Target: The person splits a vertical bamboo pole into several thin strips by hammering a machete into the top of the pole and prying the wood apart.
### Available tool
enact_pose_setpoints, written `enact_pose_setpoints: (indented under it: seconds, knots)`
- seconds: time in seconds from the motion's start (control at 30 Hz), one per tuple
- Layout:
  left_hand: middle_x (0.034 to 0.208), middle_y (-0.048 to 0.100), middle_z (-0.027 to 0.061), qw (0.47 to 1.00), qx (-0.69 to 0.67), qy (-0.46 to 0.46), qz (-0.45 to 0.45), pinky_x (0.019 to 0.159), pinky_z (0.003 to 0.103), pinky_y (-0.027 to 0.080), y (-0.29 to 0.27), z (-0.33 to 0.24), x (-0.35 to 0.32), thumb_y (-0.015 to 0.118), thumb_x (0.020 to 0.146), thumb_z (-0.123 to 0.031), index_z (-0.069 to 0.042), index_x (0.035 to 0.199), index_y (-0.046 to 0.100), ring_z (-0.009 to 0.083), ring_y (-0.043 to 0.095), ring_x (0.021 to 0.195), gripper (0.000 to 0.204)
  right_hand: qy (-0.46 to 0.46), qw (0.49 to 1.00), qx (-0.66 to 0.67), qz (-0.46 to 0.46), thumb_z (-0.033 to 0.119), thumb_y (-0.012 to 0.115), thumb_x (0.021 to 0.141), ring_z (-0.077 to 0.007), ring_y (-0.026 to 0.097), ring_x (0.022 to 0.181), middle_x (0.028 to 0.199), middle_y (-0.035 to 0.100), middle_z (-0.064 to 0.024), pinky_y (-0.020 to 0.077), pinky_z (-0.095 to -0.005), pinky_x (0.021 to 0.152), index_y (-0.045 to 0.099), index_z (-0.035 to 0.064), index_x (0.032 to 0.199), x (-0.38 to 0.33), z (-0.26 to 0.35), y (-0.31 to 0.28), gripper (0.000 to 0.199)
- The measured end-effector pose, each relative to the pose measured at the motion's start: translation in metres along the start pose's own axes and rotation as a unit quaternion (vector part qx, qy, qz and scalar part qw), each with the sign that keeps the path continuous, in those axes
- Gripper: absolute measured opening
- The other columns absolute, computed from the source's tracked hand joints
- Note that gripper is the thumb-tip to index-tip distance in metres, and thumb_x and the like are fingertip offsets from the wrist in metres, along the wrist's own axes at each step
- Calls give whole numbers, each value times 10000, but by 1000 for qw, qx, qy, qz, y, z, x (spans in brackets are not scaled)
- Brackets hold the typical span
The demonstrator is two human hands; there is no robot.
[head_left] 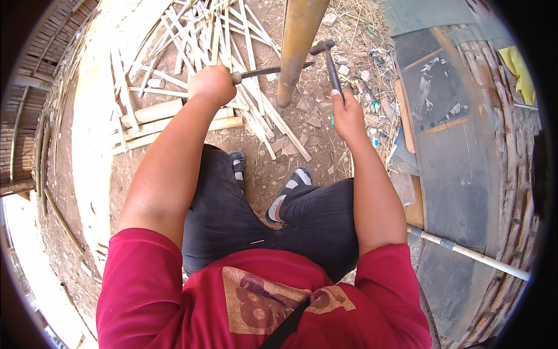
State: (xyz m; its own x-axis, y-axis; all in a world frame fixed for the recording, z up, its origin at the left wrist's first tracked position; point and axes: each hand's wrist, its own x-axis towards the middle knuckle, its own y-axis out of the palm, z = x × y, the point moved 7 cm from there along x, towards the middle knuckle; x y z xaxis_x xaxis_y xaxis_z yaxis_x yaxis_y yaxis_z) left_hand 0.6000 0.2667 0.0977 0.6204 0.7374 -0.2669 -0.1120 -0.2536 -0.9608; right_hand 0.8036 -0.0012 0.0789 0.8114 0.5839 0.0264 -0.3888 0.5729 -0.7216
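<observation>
My left hand (212, 86) is closed round the handle of a long-bladed knife (260, 72), held out level to the right. The blade meets a thick yellow-brown bamboo pole (301, 35), and its tip shows past the pole's right side. Whether it lies in the bamboo or behind it, I cannot tell. The pole leans, its lower end near the ground and its top out of view. In my right hand (349, 116) is a hammer (333, 70), gripped by its dark handle with the thumb along it. Its head is raised beside the pole, close above the knife's tip.
Split bamboo strips (250, 46) lie in a loose heap beyond my left hand. Wider bamboo pieces (152, 113) rest below it. Straw and litter (375, 75) cover the ground at right, beside dark boards (447, 174). A pale pipe (482, 259) crosses those boards. My sandalled feet (290, 189) stand below the pole.
</observation>
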Motion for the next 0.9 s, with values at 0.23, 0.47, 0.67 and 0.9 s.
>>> enact_pose_setpoints:
  seconds: [0.23, 0.47, 0.67, 0.9]
  knots:
    - [1084, 765, 159, 1000, -2, 5, 20, 926, 451, 580, 0, -8, 2, 634, 875, -215, -92, 1152, 744, 329, 734, 1040, 323, 0, 996, -87, 31, 432, 537, 1058, -382, 679, 757, 809, 678, -214, 516, -461, 731, 636, 20, 1057, 3, -23, 13, 424]
    - [1109, 756, 174, 1000, -5, -7, 24, 942, 445, 572, 0, -1, 1, 669, 856, -248, -82, 1133, 746, 326, 726, 1056, 332, 53, 995, 79, 4, 478, 532, 1065, -257, 631, 732, 758, 628, -123, 498, -420, 718, 623, 25, 1026, 6, -23, -18, 464]
    - [1080, 752, 222, 986, -9, 158, 60, 894, 434, 587, -3, -41, -5, 723, 843, -207, 7, 1075, 760, 374, 733, 1000, 318, 51, 950, 305, -49, 403, 477, 1110, -62, 400, 493, 630, 453, 21, 329, -245, 447, 524, 93, 943, -17, 1, -76, 355]
    - [1046, 750, 177, 983, 9, 181, 23, 890, 452, 575, -23, -64, -13, 773, 888, -373, -21, 1072, 733, 353, 715, 1029, 399, -4, 917, 383, -108, 420, 480, 1105, -39, 384, 498, 628, 426, 28, 321, -202, 433, 512, 73, 1001, -114, 21, -104, 364]
